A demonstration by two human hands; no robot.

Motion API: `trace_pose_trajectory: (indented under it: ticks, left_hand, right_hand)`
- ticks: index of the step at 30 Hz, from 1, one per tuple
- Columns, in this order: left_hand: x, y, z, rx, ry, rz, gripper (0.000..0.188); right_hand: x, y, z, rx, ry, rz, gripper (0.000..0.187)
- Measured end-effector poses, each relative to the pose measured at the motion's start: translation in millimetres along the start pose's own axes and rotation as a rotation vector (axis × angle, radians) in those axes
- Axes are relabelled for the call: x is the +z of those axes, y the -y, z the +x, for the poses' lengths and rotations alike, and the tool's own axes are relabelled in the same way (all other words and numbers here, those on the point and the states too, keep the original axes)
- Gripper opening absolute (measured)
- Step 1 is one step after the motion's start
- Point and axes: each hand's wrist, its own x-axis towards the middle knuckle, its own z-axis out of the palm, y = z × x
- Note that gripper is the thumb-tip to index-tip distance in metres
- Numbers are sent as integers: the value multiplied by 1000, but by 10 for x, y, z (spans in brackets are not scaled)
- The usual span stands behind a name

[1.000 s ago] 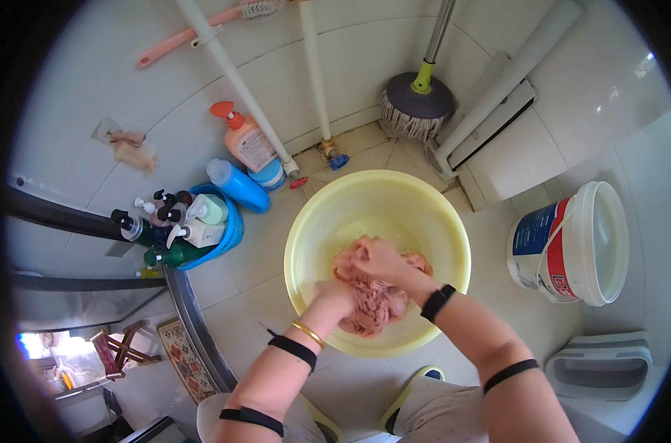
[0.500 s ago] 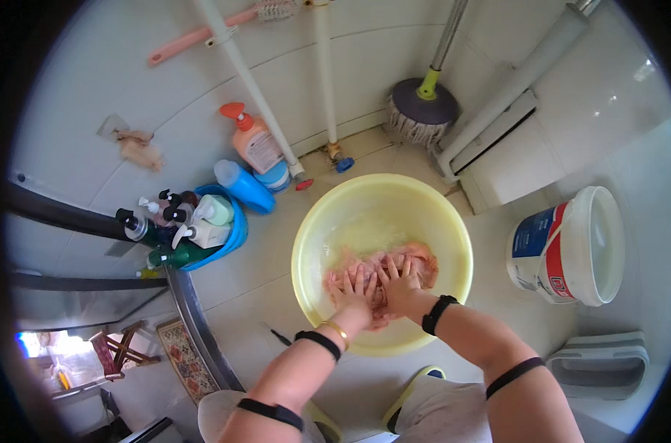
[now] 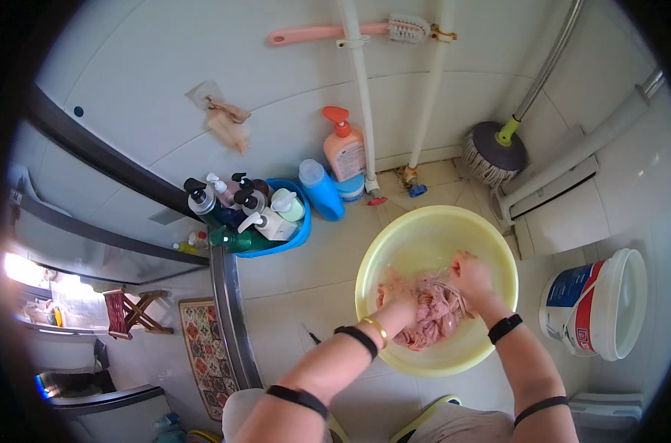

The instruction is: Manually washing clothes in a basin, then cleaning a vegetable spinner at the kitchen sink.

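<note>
A wet, bunched pink cloth (image 3: 437,316) lies in shallow water in a pale yellow basin (image 3: 509,310) on the tiled floor. At the cloth's left side, my left hand (image 3: 396,303) is bent down with its fingers curled against the fabric; the wrist partly hides them. Closed in a fist, my right hand (image 3: 470,273) is at the upper right edge of the cloth, gripping it inside the basin. A gold bangle and black bands circle my left arm; black bands are on the right one.
Left of the basin, a blue basket (image 3: 300,235) holds several pump bottles. A blue bottle (image 3: 322,190) and an orange pump bottle (image 3: 344,153) stand by the wall pipes. Behind is a mop (image 3: 495,153); at right, a white bucket (image 3: 595,304). A raised metal sill (image 3: 230,303) runs left.
My hands went from spread flat on the cloth to curled, with the right one raised toward the far side. The cloth is bunched tighter. The whole view has shifted, moving things rightward.
</note>
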Motion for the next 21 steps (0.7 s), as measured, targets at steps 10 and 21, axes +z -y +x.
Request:
trace_pose_trajectory:
  ticks: [10,21]
  left_hand:
    - [-24,657,-644,377,-430,142,25]
    - [60,1236,-1065,305,-733,98,20]
  right_hand:
    - [-552,1503,469,-376,-194,450,36]
    - [20,2602,1601,-140,-285,499,64]
